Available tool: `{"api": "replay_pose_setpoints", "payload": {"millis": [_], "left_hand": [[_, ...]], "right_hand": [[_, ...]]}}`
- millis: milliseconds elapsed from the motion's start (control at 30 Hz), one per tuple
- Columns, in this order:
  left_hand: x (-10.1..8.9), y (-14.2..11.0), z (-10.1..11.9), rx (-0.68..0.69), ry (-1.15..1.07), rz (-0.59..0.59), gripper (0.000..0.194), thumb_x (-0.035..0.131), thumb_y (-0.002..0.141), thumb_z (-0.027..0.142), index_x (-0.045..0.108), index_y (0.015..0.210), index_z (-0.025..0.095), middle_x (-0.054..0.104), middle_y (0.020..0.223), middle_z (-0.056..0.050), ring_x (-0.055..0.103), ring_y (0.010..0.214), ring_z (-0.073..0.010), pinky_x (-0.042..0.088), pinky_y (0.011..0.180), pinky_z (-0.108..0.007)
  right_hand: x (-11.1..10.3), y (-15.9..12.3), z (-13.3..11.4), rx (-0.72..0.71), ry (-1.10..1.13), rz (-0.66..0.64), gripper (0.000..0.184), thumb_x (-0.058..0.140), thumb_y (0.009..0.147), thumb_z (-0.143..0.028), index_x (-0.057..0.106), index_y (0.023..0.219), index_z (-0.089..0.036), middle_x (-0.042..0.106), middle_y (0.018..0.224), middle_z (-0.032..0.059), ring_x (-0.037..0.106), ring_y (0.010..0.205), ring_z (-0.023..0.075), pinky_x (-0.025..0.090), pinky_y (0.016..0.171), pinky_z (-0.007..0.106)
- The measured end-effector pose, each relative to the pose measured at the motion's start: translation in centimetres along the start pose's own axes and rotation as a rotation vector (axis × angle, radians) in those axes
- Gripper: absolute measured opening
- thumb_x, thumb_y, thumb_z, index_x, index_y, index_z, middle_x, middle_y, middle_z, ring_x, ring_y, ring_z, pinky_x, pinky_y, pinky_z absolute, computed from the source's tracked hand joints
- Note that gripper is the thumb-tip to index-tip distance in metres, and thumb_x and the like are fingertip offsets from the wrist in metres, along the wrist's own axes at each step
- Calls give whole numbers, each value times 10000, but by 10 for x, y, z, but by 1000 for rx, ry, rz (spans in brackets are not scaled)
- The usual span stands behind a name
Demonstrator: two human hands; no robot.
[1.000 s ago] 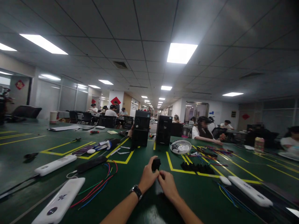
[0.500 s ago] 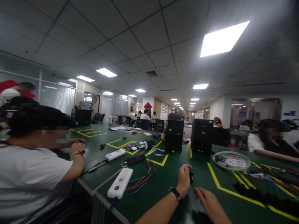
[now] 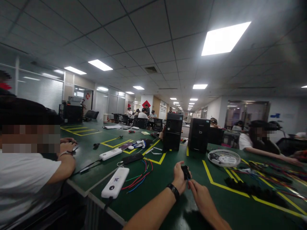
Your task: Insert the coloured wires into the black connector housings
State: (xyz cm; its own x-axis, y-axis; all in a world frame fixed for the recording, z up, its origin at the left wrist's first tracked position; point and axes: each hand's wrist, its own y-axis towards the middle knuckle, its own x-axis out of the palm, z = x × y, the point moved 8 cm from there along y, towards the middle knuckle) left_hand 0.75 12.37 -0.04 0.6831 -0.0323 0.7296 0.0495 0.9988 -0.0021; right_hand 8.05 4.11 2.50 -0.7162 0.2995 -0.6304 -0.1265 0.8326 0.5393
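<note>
My left hand (image 3: 179, 177), with a black watch on its wrist, is closed around a small black part (image 3: 185, 172) held just above the green table (image 3: 168, 185). My right hand (image 3: 200, 196) is right beside it, fingertips pinched at a thin blue wire end near the black part. What the right fingers grip is too small to name. Both forearms come in from the bottom edge.
A white power strip (image 3: 115, 183) and loose red, blue and green wires (image 3: 139, 178) lie left of my hands. Two black computer towers (image 3: 172, 132) stand behind. A white fan grille (image 3: 224, 158) and wire bundles lie right. A person in white (image 3: 26, 179) sits close left; another sits far right.
The view swung left over the second, bringing the seated person at left into sight. My hands stayed together on the black part, now slightly lower-left in view.
</note>
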Motion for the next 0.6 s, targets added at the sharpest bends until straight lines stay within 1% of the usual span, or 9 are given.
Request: {"api": "replay_pose_setpoints", "payload": {"millis": [67, 167, 233, 267, 333, 400, 467, 533, 600], "left_hand": [[-5, 1, -1, 21, 30, 13, 353, 436, 805, 396, 423, 1078, 173, 499, 613, 15, 475, 447, -107, 358, 441, -217], [-9, 2, 3, 156, 181, -2, 373, 428, 819, 452, 461, 1066, 173, 495, 596, 19, 489, 456, -110, 368, 442, -216], [-8, 1, 7, 238, 255, -8, 388, 418, 824, 481, 465, 1058, 175, 496, 594, 21, 489, 454, -109, 373, 440, -216], [-6, 1, 8, 244, 244, -15, 385, 411, 829, 480, 455, 1062, 177, 502, 600, 19, 489, 455, -109, 375, 441, -216], [-1, 1, 9, 193, 150, -50, 367, 394, 841, 454, 416, 1086, 182, 516, 615, 14, 499, 467, -110, 383, 453, -217], [7, -1, 10, 115, 55, -107, 363, 393, 846, 426, 378, 1124, 193, 528, 637, 10, 521, 494, -115, 398, 478, -223], [10, -4, 15, 92, 54, -127, 388, 404, 844, 431, 362, 1155, 202, 535, 659, 7, 537, 517, -120, 409, 493, -229], [8, -8, 25, 168, 162, -126, 418, 423, 840, 449, 374, 1177, 207, 551, 693, -2, 537, 532, -116, 414, 504, -228], [6, -12, 37, 293, 309, -134, 437, 445, 835, 465, 401, 1187, 210, 571, 731, -12, 535, 551, -111, 421, 523, -223]], "right_hand": [[4, -1, 1, 4, 10, -9, 498, 301, 855, -592, 564, 638, -228, 645, 612, 60, 607, 560, 201, 417, 564, 276], [7, -4, 4, 29, 64, -15, 467, 329, 858, -553, 564, 623, -225, 648, 615, 54, 605, 571, 201, 414, 574, 279], [8, -7, 3, 33, 120, -21, 440, 348, 865, -515, 575, 634, -218, 656, 646, 55, 612, 607, 203, 417, 595, 278], [8, -8, 1, 28, 148, -25, 423, 358, 868, -496, 582, 649, -213, 661, 671, 55, 614, 630, 203, 418, 610, 276], [6, -9, -2, 12, 196, -31, 390, 375, 875, -468, 592, 689, -203, 660, 704, 50, 608, 660, 198, 414, 630, 269], [3, -8, -2, 3, 219, -24, 375, 380, 881, -454, 593, 709, -198, 637, 681, 32, 584, 644, 184, 398, 623, 258], [1, -7, 0, 13, 225, -11, 384, 382, 882, -453, 584, 684, -193, 595, 629, 12, 547, 608, 167, 378, 599, 249], [0, -7, 4, 48, 241, -9, 401, 387, 876, -461, 575, 649, -188, 547, 581, -4, 506, 565, 150, 355, 556, 238], [0, -8, 6, 108, 283, -10, 408, 391, 868, -468, 582, 647, -183, 508, 543, -17, 463, 516, 135, 327, 507, 230]]}}
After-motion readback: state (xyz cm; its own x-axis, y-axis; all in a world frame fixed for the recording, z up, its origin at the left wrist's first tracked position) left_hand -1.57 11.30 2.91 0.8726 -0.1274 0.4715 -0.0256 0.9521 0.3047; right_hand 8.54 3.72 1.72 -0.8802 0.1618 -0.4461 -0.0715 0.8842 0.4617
